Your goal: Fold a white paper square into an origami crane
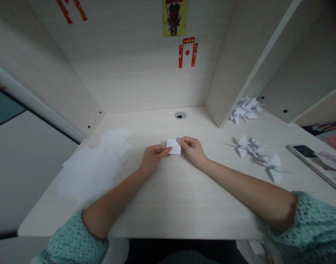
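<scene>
A small folded square of white paper (173, 146) is held up between my two hands above the middle of the desk. My left hand (154, 157) pinches its left side, thumb across the front face. At the upper right corner, the thumb and fingers of my right hand (193, 149) close on the same paper. A spread pile of white paper sheets (92, 168) lies to the left. On the right are several folded paper cranes (257, 152), with a heap of more folded white paper pieces (246, 109) behind them.
A phone (316, 161) lies at the right on the pale desk (184, 205). A cable hole (180, 115) is set near the back wall. An upright divider panel (239, 66) stands at the back right. Red paper decorations (187, 52) hang on the wall.
</scene>
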Demonstrator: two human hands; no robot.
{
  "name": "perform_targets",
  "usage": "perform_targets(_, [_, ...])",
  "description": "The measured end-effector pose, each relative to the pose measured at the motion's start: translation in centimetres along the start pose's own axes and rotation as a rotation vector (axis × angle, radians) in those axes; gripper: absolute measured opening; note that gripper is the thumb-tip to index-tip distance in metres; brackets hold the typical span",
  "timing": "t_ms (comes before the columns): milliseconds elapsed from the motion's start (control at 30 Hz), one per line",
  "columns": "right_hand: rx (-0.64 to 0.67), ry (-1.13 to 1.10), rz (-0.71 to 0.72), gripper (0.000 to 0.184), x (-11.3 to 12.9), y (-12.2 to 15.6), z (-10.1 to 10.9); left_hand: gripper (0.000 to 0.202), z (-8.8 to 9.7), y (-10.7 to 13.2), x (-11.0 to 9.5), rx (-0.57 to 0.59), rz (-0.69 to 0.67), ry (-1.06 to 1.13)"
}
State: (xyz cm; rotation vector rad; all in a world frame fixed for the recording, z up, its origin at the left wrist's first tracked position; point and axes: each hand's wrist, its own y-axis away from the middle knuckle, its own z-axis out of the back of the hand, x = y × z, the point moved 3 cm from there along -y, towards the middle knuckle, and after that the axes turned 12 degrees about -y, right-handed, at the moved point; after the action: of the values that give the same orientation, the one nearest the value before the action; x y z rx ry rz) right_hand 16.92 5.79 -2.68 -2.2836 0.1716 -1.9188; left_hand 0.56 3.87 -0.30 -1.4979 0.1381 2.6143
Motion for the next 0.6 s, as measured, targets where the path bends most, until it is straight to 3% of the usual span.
perform_targets(67, [-0.031,-0.024,-0.003,0.046,-0.4,-0.6,0.5,0.035,0.0,-0.1,0.3,-0.007,0.012,0.007])
perform_targets(233, [-0.266,-0.143,-0.013,0.050,-1.0,-2.3,2.8,0.034,-0.1,-0.1,1.0,0.002,0.024,0.067])
perform_targets(500, [-0.020,0.060,0.106,0.045,0.9,-0.5,0.8,0.030,-0.1,0.1,0.7,0.009,-0.036,0.078])
perform_targets(600, [0.015,0.072,0.104,0.044,1.3,-0.2,0.4,0.028,-0.2,0.3,0.5,0.017,-0.069,0.035])
